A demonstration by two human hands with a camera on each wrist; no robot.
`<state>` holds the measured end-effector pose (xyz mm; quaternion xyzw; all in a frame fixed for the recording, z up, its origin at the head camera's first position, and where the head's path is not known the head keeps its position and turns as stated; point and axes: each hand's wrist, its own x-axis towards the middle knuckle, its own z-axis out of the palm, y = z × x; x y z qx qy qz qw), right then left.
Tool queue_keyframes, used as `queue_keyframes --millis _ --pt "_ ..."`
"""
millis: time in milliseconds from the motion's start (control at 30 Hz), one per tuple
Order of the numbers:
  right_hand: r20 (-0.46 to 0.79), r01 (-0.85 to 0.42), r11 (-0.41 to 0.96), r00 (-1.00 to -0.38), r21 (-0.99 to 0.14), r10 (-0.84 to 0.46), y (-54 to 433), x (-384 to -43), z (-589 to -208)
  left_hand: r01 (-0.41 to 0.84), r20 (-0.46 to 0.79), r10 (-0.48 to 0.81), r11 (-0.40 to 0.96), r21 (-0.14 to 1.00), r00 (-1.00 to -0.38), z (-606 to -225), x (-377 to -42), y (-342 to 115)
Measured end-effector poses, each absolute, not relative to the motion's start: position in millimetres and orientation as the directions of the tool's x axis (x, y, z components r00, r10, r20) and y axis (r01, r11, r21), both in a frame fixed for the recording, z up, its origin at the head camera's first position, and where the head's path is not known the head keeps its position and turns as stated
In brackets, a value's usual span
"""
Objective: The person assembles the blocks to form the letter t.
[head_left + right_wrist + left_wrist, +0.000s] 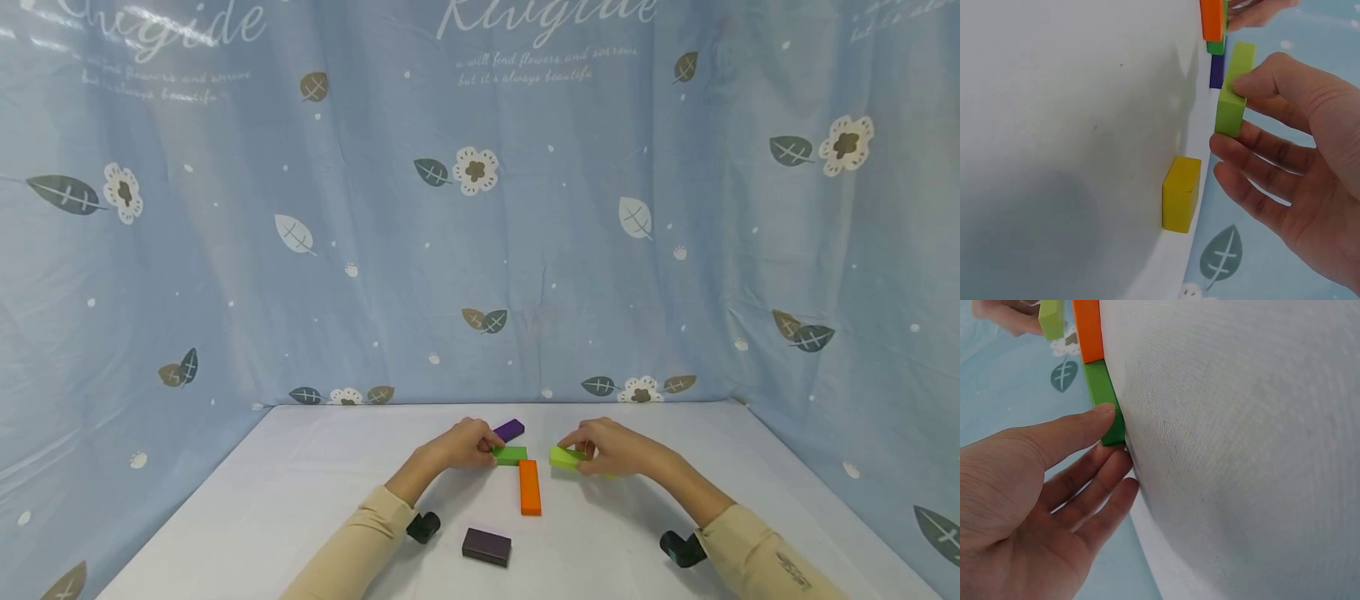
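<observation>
My left hand point(467, 443) pinches the near end of a green block point(1105, 406) between thumb and fingers. That block point(513, 455) lies on the table, its other end meeting an orange block point(529, 490) that points toward me. My right hand point(618, 447) holds a lime-green block point(1235, 94) by thumb and fingertips. In the right wrist view the lime block appears raised off the tabletop. A yellow block point(1180, 197) stands below the right hand and is almost wholly hidden by it in the head view. Behind the green block lies a purple block point(511, 430).
A dark brown block point(487, 547) lies on the white table point(337, 467) nearer to me, between the forearms. A blue patterned curtain point(480, 250) rises at the table's back and sides. Black wrist devices point(681, 549) hang beneath both sleeves.
</observation>
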<state>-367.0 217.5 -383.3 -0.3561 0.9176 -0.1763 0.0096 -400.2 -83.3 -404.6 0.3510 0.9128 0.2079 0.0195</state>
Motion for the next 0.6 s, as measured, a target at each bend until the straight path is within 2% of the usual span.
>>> queue_keyframes --millis 367,600 --pt "0.123 -0.660 0.685 -0.741 -0.309 -0.660 210 -373 -381 0.627 0.104 0.644 0.674 0.391 -0.758 -403 -400 -82" --pt "0.103 -0.638 0.706 -0.760 -0.308 -0.641 203 -381 -381 0.613 0.093 0.636 0.681 0.400 -0.766 -402 -398 -81"
